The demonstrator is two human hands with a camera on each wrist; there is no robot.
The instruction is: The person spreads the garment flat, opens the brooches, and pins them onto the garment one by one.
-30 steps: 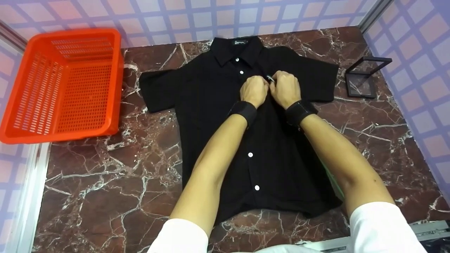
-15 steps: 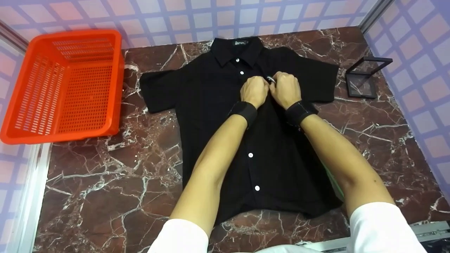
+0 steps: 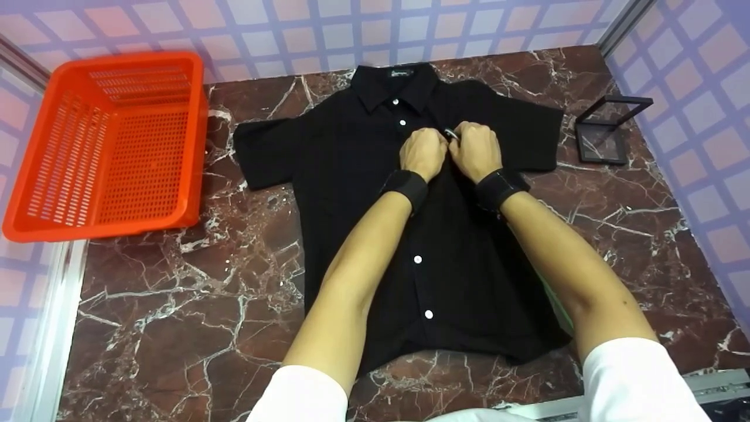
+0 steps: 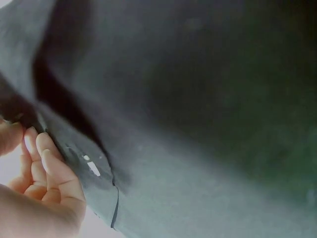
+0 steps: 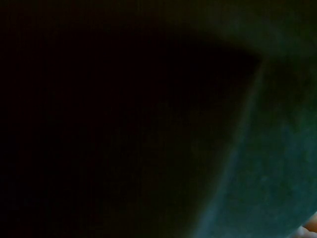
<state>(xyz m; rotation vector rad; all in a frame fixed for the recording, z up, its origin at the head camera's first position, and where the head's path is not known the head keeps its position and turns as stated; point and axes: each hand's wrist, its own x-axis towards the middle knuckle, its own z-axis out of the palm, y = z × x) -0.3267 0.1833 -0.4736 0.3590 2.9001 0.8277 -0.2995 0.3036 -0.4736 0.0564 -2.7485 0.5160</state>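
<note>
A black short-sleeved button-up shirt [image 3: 351, 158] lies face up with its collar toward the back wall and white buttons down the front. My left hand [image 3: 423, 153], fingers curled, grips its front near the chest. Close beside it, my right hand [image 3: 477, 151] holds the cloth on the shirt's right half. A small shiny silver-and-dark piece [image 3: 451, 133] shows at the right thumb; its kind is unclear. In the left wrist view, fingers [image 4: 54, 168] pinch the edge of the dark cloth. Dark fabric [image 5: 267, 148] fills most of the right wrist view.
An orange plastic basket [image 3: 190, 199] stands at the left, against the back wall. At the right is a small black frame stand [image 3: 602, 140]. The shirt lies on a reddish-brown marbled tabletop [image 3: 176, 316], with checked walls [image 3: 375, 35] behind and at the sides.
</note>
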